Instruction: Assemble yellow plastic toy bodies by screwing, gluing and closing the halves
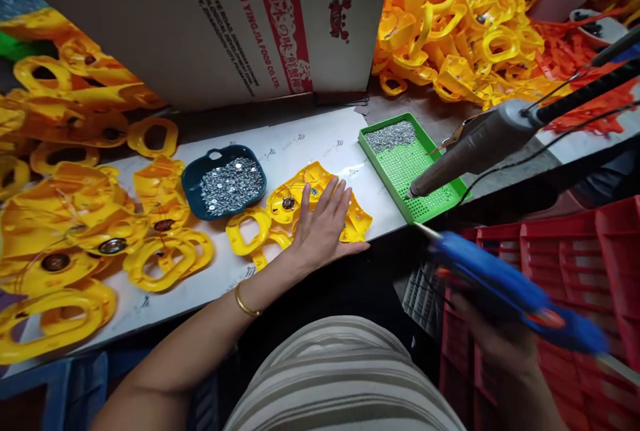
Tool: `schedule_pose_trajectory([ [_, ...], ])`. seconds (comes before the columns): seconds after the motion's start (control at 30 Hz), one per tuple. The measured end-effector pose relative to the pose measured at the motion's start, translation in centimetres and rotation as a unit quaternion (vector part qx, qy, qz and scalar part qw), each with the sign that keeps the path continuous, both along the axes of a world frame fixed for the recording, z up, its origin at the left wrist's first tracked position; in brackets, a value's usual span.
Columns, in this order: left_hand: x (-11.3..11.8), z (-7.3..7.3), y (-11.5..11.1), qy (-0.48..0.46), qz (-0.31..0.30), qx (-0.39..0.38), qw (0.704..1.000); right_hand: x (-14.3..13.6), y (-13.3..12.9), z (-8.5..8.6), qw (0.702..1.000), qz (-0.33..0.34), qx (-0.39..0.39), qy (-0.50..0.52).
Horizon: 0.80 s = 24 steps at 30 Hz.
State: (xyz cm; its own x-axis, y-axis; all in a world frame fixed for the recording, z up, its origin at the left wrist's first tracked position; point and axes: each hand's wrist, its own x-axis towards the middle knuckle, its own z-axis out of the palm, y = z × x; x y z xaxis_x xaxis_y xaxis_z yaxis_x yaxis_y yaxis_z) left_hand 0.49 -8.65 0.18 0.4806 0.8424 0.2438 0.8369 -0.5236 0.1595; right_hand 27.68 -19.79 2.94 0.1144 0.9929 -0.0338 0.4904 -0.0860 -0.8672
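My left hand [323,224] lies flat, fingers stretched, on a yellow plastic housing [357,218]. A round dark part with thin wires [289,203] sits in the housing, left of my fingertips. A yellow ring-shaped handle [245,234] forms its left end or lies against it; I cannot tell which. My right hand [500,334], blurred by motion, is closed around a blue hot glue gun [505,274] at the right. A white glue stick [620,370] sticks out of its back, and its nozzle [427,231] points left toward the housing, apart from it.
A dark tray of small screws [230,184] stands left of the housing. To the right, a grey electric screwdriver [470,144] hangs over a green basket [380,168] of screws. Yellow housings [60,231] crowd the left. A carton [345,58] stands behind; red crates [590,244] sit right.
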Motion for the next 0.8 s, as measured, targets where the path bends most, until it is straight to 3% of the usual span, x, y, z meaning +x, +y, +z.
schedule_pose_trajectory([
  [0.13,-0.6,-0.3,-0.4,-0.002,-0.021,-0.036,0.999,-2.8,2.6,-0.9,0.982,0.125,-0.096,0.106],
  [0.33,-0.7,-0.3,-0.4,-0.029,-0.022,-0.079,0.996,-3.3,4.3,-0.8,0.966,0.122,-0.161,0.163],
  [0.67,-0.6,-0.6,-0.5,-0.033,-0.024,-0.072,0.997,-3.0,4.9,-1.2,0.962,0.126,-0.194,0.143],
  [0.8,-0.5,-0.6,-0.5,-0.03,-0.024,-0.073,0.997,-2.9,5.0,-0.8,0.966,0.147,-0.197,0.083],
])
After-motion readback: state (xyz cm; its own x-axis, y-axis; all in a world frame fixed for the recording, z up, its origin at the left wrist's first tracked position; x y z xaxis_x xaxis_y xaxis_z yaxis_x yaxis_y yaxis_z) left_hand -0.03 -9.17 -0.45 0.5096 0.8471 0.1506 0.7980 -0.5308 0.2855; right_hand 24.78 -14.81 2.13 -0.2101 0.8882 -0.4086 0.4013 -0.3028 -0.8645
